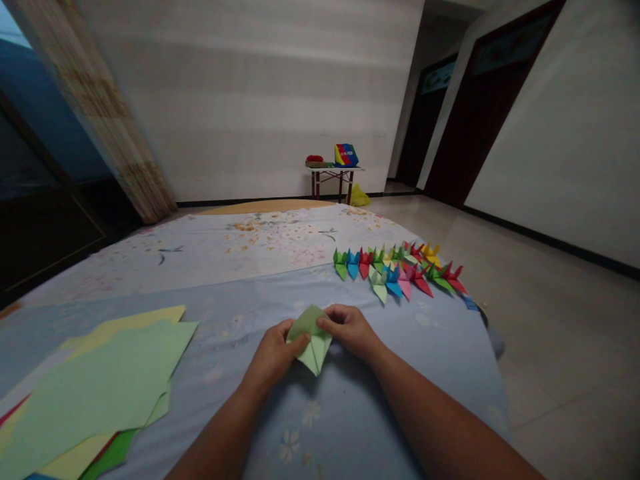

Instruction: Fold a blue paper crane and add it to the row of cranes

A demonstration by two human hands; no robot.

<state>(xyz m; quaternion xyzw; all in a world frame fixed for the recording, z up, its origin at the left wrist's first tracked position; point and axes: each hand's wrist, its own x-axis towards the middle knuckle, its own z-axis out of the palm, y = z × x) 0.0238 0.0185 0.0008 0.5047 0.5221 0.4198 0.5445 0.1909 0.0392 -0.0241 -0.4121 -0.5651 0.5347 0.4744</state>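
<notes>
A partly folded light green paper piece (311,337) sits between both hands above the pale blue floral sheet (390,393). My left hand (274,355) pinches its left side with thumb on top. My right hand (350,328) grips its upper right edge with closed fingers. A loose stack of flat coloured paper sheets (95,393), mostly light green and yellow, lies to the left of my left arm. Several finished folded paper figures (400,270) in green, blue, red, pink and yellow stand in rows beyond my right hand.
The sheet covers a low surface whose right edge (493,340) drops to a tiled floor (550,333). A small table (334,179) with a colourful box stands by the far wall. Dark doors (480,113) are at right, a curtain (95,113) at left.
</notes>
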